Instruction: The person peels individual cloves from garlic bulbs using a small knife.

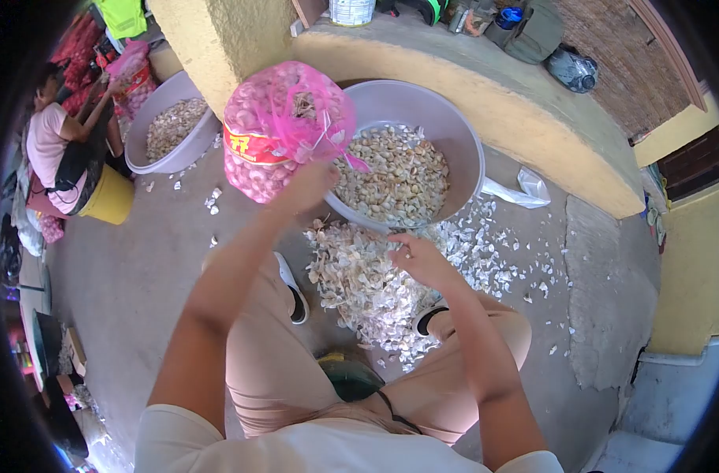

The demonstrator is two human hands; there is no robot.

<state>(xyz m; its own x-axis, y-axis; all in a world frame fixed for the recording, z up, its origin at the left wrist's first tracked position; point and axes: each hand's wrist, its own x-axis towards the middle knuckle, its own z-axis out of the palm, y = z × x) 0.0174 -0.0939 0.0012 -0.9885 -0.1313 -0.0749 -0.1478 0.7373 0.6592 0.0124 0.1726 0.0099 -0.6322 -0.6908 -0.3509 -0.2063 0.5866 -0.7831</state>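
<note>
My left hand (pixel 315 184) is stretched forward to the near left rim of a wide pale tub (pixel 468 142), beside a pink mesh bag (pixel 253 110) full of garlic bulbs. Its fingers are blurred against the bag and tub, so their grip does not show. Loose garlic cloves (pixel 395 173) cover the bottom of the tub. Just below the tub's front rim, my right hand (pixel 424 262) has its fingers curled together; whatever they hold is too small to name. A heap of papery garlic skins (pixel 359 272) lies on the floor under it, between my feet.
On the left, a person (pixel 63 150) sits on a yellow bucket (pixel 107 197) by another tub (pixel 211 130) of cloves. A yellow pillar (pixel 209 39) and a low curved ledge (pixel 517 134) stand behind my tub. A clear plastic bag (pixel 525 191) lies to its right.
</note>
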